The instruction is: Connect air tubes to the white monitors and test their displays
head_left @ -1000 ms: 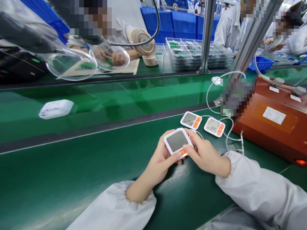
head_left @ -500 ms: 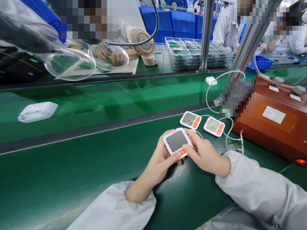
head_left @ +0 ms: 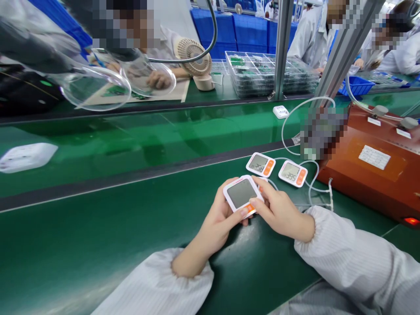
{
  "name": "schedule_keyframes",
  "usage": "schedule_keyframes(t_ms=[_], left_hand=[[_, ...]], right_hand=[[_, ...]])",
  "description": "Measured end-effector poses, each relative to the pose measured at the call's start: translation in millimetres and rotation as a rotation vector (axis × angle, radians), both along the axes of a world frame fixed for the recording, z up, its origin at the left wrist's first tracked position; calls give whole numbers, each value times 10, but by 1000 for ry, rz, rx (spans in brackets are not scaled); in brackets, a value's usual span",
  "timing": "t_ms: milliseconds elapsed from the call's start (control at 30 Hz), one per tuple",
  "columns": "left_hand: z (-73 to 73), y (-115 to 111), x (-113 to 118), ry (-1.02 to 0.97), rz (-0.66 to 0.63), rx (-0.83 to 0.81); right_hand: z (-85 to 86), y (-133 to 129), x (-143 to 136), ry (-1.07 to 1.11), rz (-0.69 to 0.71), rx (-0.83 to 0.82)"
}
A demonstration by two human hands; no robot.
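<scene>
A white handheld monitor (head_left: 243, 192) with a grey screen and orange buttons is held between both hands above the green table. My left hand (head_left: 221, 216) grips its left and lower side, thumb by the buttons. On its right side is my right hand (head_left: 277, 208), closed round the edge with the thumb at the orange buttons. Just behind lie two similar monitors, one reading 358 (head_left: 260, 165) and one reading 395 (head_left: 292, 173), with clear tubes beside them. Part of another white and orange item shows behind my right fingers.
An orange-brown box (head_left: 374, 157) with tubes stands at the right. Beyond the table edge, a green belt (head_left: 157, 135) carries white devices (head_left: 281, 112). Stacked clear trays (head_left: 249, 76), a small fan (head_left: 193, 57), a metal post (head_left: 282, 48) and co-workers are across it.
The white devices on the belt have moved left. A co-worker's hands across the belt have shifted. My hands and the held monitor have stayed in place.
</scene>
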State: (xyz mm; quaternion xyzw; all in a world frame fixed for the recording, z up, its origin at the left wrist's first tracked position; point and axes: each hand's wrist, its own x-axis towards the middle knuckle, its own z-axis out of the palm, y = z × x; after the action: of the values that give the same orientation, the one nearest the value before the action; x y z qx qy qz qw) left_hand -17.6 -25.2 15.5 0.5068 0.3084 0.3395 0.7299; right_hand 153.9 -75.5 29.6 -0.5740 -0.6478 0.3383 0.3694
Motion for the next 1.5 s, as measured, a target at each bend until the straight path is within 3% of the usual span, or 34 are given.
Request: schedule_keyframes(t_ms=[833,1000,1167,1300,1400,1500], left_hand=[[-55,5,-30,20,-5,25],[-128,77,-65,57,126,157],[-86,152,-107,304,186,285],[-75,163,-128,347,247,213],[-103,164,-140,310,312,175],[-133,158,-151,296,321,174]], right_hand=[[19,-2,-4,7,17,-5],[30,-20,-13,-22,31,-3],[8,-9,20,-98,98,45],[80,40,101,-349,-42,108],[152,73,140,-695,-179,-25],[169,82,130,-774,-113,-101]])
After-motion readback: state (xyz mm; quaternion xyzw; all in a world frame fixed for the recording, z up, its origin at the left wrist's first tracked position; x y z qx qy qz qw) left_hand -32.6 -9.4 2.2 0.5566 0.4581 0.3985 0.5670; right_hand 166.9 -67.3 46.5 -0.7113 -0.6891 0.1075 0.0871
